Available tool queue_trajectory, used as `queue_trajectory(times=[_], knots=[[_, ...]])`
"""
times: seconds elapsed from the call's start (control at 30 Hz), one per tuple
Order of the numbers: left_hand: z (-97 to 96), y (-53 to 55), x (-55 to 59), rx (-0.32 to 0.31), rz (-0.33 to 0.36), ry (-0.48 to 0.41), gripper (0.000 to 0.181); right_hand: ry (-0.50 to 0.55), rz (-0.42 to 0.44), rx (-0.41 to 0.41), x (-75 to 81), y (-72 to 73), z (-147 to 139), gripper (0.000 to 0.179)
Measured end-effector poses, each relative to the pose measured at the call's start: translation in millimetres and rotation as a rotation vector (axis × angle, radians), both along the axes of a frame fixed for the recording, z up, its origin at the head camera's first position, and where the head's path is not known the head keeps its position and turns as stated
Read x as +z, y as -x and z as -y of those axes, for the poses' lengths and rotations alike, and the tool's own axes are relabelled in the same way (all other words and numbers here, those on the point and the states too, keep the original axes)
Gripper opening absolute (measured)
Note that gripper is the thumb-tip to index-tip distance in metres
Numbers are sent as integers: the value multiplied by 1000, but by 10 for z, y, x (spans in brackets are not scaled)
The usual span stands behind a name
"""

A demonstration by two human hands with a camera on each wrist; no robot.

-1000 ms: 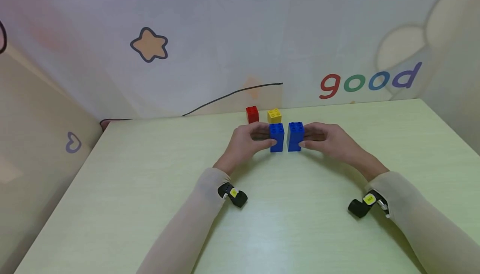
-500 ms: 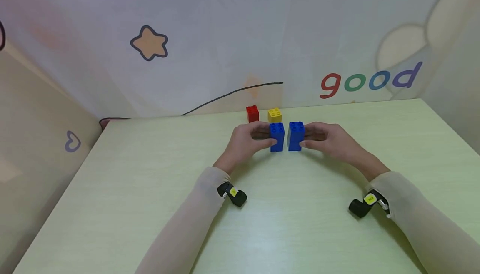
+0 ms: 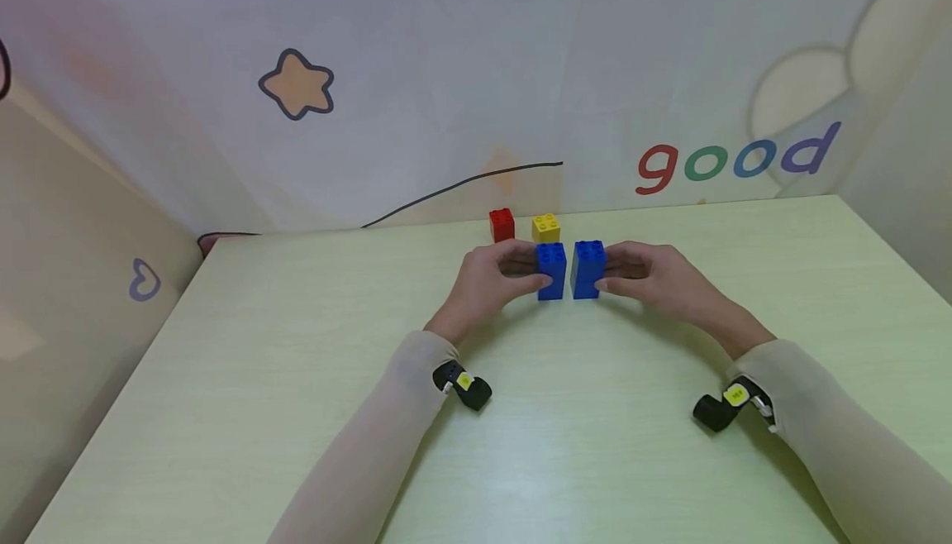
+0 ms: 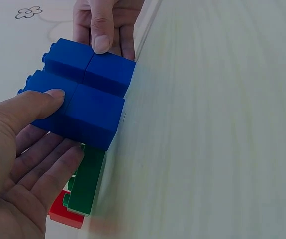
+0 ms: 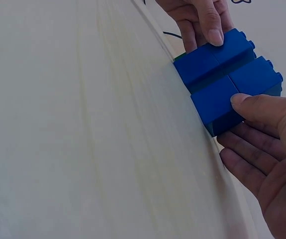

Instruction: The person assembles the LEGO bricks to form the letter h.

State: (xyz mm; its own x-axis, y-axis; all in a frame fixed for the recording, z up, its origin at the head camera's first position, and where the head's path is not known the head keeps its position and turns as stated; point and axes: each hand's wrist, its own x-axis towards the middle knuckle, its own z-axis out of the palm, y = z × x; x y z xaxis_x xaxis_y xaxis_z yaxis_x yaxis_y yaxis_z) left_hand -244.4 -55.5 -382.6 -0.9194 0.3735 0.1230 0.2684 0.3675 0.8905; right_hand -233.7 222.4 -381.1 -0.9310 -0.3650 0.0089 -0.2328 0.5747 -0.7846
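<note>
Pale backdrop cloth [image 3: 446,97], printed with an orange star [image 3: 297,85], rises along the far edge of a light wood-grain table [image 3: 297,403]. At its far middle, the left hand [image 3: 487,283] pinches one upright stack of two blue plastic studded blocks [image 3: 552,264] between a thumb on the near face and fingers behind; the right hand [image 3: 658,279] pinches a second, matching blue stack [image 3: 587,267] likewise, thumb by the seam. Both stacks are just beside each other with a narrow gap; whether their bases touch the table is hard to tell. Such blocks should be light, rigid and hard to break, though their smooth walls could slip and a seam might part if only the upper block is pulled; the best hold looks to be across the near and far faces, over the seam. Farther out, one red plastic block [image 3: 502,225] stands beyond the left hand and one yellow plastic block [image 3: 546,228] beyond the left stack; the left wrist view also shows green plastic [image 4: 89,179] behind that stack, partly hidden. Counted: four blue blocks, one red, one yellow, at least one green, plus two black wrist cameras [image 3: 463,384].
</note>
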Motion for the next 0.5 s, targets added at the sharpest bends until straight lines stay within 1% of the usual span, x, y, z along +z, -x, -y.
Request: queue_trajectory(times=[0.37,0.5], knots=[[29,11,-4,1,-6,-37,46,0,9,-4,1,1,4,50],[63,15,12,17,-29,-49,46,1,5,-3,4,-4,5,50]])
